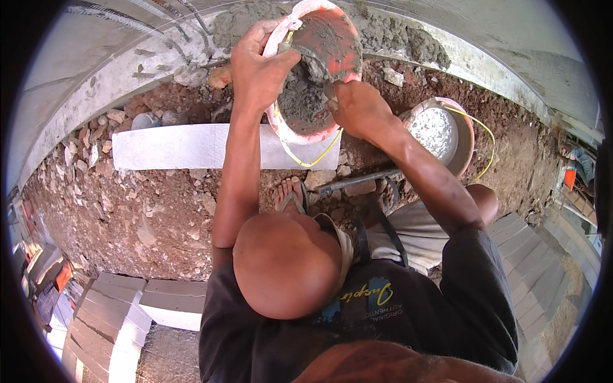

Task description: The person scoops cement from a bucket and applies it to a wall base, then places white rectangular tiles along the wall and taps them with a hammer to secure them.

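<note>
My left hand is closed on the rim of a red bucket, which is tipped toward the ledge ahead. Grey wet mortar coats its inside. Inside the bucket, a trowel lies against the mortar, its blade smeared with it. My right hand is wrapped round the trowel's handle, next to the bucket's right side. A yellow cord handle hangs from the near rim. More wet mortar is spread along the concrete ledge beyond the bucket.
A pale block lies before the ledge, left of and under the bucket. Right stands a second bucket holding whitish liquid. A dark bar lies by my feet. Rubble covers the soil; stacked grey blocks stand behind left.
</note>
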A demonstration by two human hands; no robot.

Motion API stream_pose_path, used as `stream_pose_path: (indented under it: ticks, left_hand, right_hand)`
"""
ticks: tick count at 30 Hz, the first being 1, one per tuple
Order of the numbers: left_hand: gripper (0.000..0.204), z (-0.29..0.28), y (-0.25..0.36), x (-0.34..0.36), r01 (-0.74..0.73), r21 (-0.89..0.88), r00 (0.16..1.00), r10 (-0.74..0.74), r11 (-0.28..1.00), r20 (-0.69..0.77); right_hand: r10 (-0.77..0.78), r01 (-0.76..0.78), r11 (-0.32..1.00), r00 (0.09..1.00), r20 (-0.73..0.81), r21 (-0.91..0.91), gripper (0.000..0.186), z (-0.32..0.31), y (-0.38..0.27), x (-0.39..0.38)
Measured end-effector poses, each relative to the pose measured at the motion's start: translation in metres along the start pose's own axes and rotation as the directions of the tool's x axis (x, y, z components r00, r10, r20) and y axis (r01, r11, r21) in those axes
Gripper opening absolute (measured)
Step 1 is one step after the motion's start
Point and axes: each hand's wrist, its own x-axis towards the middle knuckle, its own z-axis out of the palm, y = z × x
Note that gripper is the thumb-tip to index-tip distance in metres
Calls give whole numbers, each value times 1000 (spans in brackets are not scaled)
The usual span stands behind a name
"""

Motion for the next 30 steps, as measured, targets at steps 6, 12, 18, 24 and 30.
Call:
stream_pose_path:
  ticks: [6,12,18,24,30]
  left_hand:
    - [47,4,-9,4,68,16,995,-69,998,67]
    - [47,16,-3,18,-24,62,991,16,998,131]
    - [48,11,-7,12,40,51,994,-45,998,97]
    - [54,7,-9,9,34,22,999,-35,999,42]
    - [52,0,-20,5,-88,-66,995,84,994,-57]
  right_hand:
    - [18,-10,982,999,-44,187,46,-29,25,-71]
    - [124,-356,858,843,524,370,53,-29,33,-16]
    - [217,-210,974,972,93,-79,43,-74,76,-35]
    - [193,-178,977,971,140,-113,31,-62,55,3]
    - [-11,-250,860,863,505,445,49,-5,60,-2]
